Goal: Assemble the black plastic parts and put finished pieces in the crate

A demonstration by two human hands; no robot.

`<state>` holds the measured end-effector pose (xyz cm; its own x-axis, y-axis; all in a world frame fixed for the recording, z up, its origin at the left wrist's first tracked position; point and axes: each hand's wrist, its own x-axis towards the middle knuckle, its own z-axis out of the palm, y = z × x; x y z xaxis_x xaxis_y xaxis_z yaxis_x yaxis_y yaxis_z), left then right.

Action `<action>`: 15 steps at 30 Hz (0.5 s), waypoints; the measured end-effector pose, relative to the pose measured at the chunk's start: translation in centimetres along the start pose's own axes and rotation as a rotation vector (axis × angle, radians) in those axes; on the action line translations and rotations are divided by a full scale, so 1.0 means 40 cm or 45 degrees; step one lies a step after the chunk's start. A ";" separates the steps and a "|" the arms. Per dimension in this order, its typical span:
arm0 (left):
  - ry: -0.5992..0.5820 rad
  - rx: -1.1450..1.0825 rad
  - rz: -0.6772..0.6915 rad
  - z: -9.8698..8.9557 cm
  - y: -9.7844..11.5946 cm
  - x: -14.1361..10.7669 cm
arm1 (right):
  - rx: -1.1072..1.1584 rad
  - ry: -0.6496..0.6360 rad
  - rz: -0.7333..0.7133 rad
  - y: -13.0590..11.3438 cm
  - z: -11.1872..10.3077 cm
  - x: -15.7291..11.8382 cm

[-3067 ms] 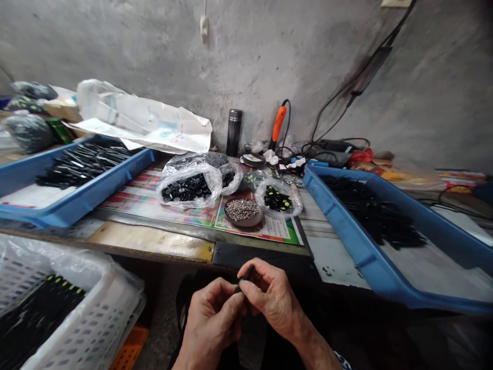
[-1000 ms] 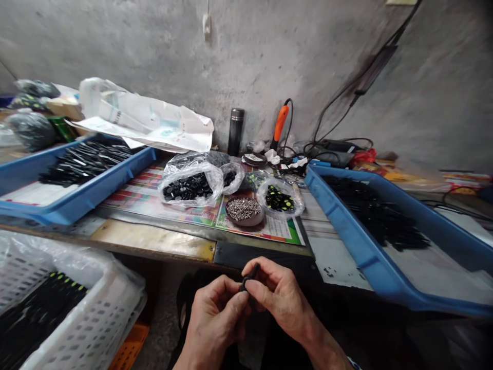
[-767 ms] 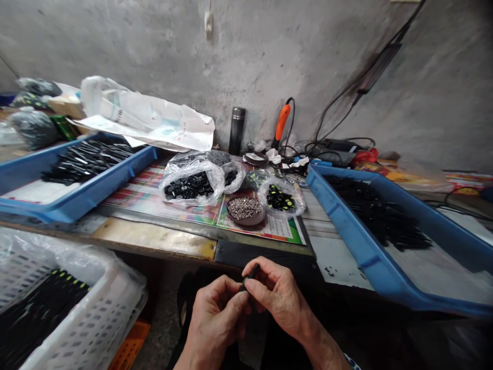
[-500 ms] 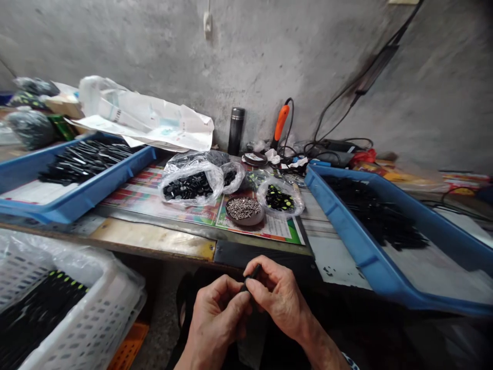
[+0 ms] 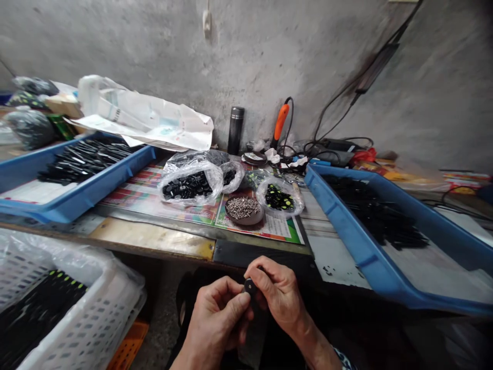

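Between my hands, just below the table's front edge, is a small black part with a rounded end and a tiny light spot on it. My left hand pinches it between thumb and fingers from the left. My right hand grips it from the right, its fingers curled over the upper end. Much of the part is hidden by my fingers. Beyond them on the table stand a round dish of small metal pins, a bag of black and yellow-green pieces and a bag of black discs.
Blue trays with black parts flank the table. A white basket with black and green pieces stands at the lower left. Behind are a black flask, an orange-handled tool, cables and white plastic sheeting.
The black part has turned, so its rounded face with the light spot now shows. My right thumb has shifted upward along it; my left hand has hardly moved.
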<state>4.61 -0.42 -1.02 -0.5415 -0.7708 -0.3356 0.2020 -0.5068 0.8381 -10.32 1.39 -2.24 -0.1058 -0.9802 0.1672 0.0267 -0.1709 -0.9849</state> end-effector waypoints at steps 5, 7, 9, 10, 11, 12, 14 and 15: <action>0.067 0.049 0.040 -0.004 0.007 0.004 | -0.009 -0.091 0.054 -0.016 -0.002 -0.005; 0.072 0.070 0.053 -0.005 0.005 0.005 | -0.025 -0.159 0.120 -0.029 -0.008 -0.004; 0.057 0.088 0.083 -0.008 -0.004 0.008 | -0.107 -0.145 0.159 -0.038 -0.008 -0.004; 0.046 0.098 0.099 -0.010 -0.009 0.009 | -0.157 -0.114 0.166 -0.040 -0.007 -0.003; 0.035 0.108 0.107 -0.012 -0.013 0.011 | -0.198 -0.083 0.172 -0.040 -0.004 -0.003; 0.030 0.117 0.112 -0.015 -0.017 0.012 | -0.220 -0.065 0.178 -0.039 -0.002 -0.003; 0.023 0.136 0.107 -0.020 -0.021 0.013 | -0.219 -0.070 0.204 -0.036 0.003 -0.004; 0.015 0.150 0.106 -0.022 -0.022 0.014 | -0.208 -0.086 0.218 -0.035 0.005 -0.004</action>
<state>4.87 -0.74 -2.32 -0.5173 -0.8132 -0.2668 0.1482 -0.3921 0.9079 -10.15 1.75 -0.86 -0.0471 -0.9989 -0.0053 -0.1235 0.0111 -0.9923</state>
